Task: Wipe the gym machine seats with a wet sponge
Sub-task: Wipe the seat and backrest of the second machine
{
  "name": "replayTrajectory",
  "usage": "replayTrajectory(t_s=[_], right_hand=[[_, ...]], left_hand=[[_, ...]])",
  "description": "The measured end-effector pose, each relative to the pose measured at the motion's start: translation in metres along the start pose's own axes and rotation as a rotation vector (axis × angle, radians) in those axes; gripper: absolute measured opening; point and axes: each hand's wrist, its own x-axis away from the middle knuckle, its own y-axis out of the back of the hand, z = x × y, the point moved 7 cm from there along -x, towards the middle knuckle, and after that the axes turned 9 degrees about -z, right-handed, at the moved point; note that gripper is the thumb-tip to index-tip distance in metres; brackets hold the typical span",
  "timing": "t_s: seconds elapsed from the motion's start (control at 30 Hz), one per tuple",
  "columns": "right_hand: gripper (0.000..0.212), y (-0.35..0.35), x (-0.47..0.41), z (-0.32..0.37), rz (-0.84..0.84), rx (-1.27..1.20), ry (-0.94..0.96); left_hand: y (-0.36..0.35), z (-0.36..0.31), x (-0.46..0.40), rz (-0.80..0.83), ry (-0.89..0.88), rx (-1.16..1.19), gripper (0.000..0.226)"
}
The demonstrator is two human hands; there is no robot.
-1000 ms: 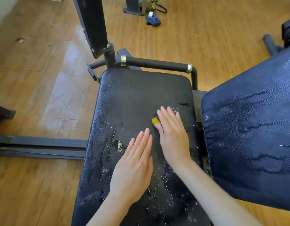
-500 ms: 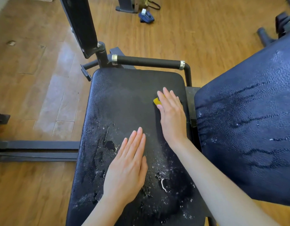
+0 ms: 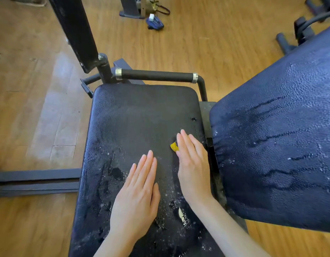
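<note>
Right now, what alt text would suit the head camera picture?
A right hand presses a yellow sponge flat on a wet black seat, the left hand flat beside it. A wet blue pad stands to the right, over wooden floor.

Two padded seats: one black (image 3: 142,127), one dark blue (image 3: 281,145). Two hands: left (image 3: 136,197), right (image 3: 193,164). One yellow sponge (image 3: 174,147), mostly hidden under the right hand. One foam-covered handle bar (image 3: 156,76). One upright black pad (image 3: 75,30). One small blue bundle (image 3: 154,23) on the floor.
</note>
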Motion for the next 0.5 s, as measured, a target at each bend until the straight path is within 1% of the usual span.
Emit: replayTrajectory(t_s=[0.07,0.13,0.17,0.2,0.3,0.33,0.4,0.5], right_hand=[[0.056,-0.015,-0.031,-0.004,-0.006,0.043,0.066],[0.052,-0.028,-0.069,-0.012,-0.03,0.063,0.013],[0.052,-0.027,-0.073,-0.013,-0.044,0.055,-0.011],[0.053,-0.024,-0.065,-0.011,-0.036,0.043,-0.022],[0.058,-0.002,-0.003,-0.002,0.019,0.024,0.052],[0.058,0.001,0.004,-0.002,0.035,0.026,0.088],[0.054,-0.008,-0.02,-0.007,0.047,0.048,0.124],[0.054,-0.021,-0.071,-0.019,0.009,0.084,0.0]], left_hand=[[0.0,0.0,-0.001,0.009,-0.001,0.004,0.057],[0.0,0.0,-0.002,0.001,-0.002,-0.001,0.057],[0.0,0.0,-0.002,-0.002,-0.005,-0.01,0.057],[-0.001,0.0,-0.001,0.002,-0.009,-0.011,0.057],[0.0,0.0,-0.001,0.003,-0.004,0.013,0.058],[0.0,0.0,-0.001,0.004,0.002,0.014,0.058],[0.0,0.0,-0.001,0.021,0.004,0.01,0.058],[0.0,0.0,-0.002,0.009,-0.001,-0.008,0.058]])
